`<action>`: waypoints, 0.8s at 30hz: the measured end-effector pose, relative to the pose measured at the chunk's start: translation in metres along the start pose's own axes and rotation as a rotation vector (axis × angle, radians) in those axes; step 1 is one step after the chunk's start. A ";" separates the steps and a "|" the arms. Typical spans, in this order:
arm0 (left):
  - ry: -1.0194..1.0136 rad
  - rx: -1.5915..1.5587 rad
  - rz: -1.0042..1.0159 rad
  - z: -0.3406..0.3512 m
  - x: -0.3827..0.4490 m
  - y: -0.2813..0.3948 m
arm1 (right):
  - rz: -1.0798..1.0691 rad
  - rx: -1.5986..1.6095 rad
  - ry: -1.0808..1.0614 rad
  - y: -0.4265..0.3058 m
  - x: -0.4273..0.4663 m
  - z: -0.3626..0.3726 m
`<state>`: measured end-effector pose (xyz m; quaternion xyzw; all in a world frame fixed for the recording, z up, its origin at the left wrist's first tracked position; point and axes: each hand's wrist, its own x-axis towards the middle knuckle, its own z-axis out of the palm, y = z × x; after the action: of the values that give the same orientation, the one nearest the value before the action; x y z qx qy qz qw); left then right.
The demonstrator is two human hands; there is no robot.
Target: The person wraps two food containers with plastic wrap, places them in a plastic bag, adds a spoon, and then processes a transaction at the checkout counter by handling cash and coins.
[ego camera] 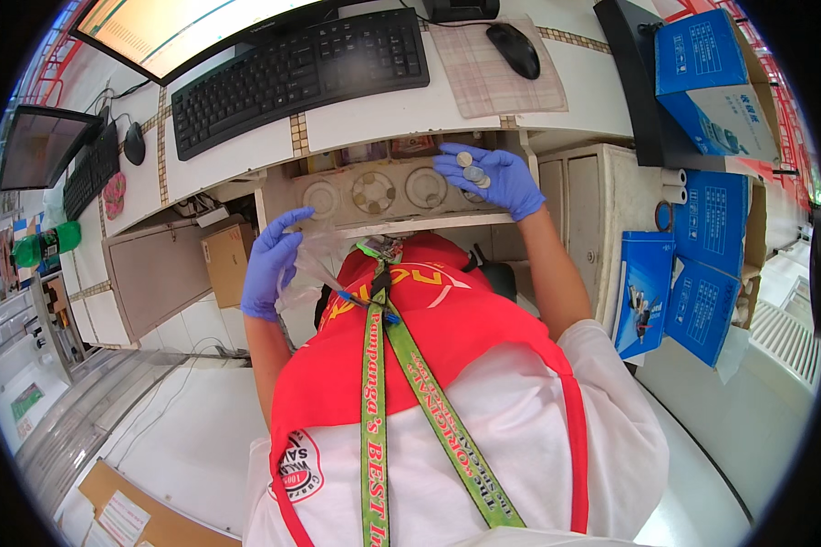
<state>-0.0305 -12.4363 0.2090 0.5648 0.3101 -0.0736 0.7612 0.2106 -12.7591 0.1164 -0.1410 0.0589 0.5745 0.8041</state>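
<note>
My right hand (496,179), in a blue-violet glove, is palm up over the right end of an open cash drawer (390,222), with several coins (474,174) lying on its fingers and palm. My left hand (274,263), gloved alike, is beside the drawer's left front corner with its fingers curled. A clear plastic bag (308,270) hangs at that hand; whether the fingers grip it I cannot tell. The drawer holds round coin cups, one with several coins (373,193) in it. Banknotes (412,145) show behind the cups, partly under the counter edge.
On the tiled counter above the drawer are a black keyboard (301,75), a monitor (191,27) and a mouse (513,51) on a checked cloth (496,75). Blue cardboard boxes (711,205) and paper rolls (673,186) stand at the right. A green bottle (46,244) is at the left.
</note>
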 end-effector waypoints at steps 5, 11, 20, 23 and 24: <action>-0.002 0.034 -0.006 -0.001 0.000 0.008 | 0.028 -0.367 0.023 0.000 0.008 0.006; 0.031 0.014 0.004 -0.010 0.001 0.009 | 0.123 -0.472 0.156 -0.002 0.014 0.015; 0.077 -0.026 0.004 -0.026 0.000 0.004 | 0.213 -0.528 0.099 -0.007 0.025 -0.006; 0.114 -0.022 0.006 -0.028 -0.002 0.006 | 0.240 -0.549 0.104 -0.011 0.031 -0.008; 0.127 -0.018 0.007 -0.029 -0.004 0.007 | 0.245 -0.561 0.084 -0.010 0.035 -0.009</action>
<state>-0.0415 -12.4082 0.2122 0.5623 0.3566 -0.0322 0.7454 0.2320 -12.7331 0.1006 -0.3730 -0.0523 0.6547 0.6553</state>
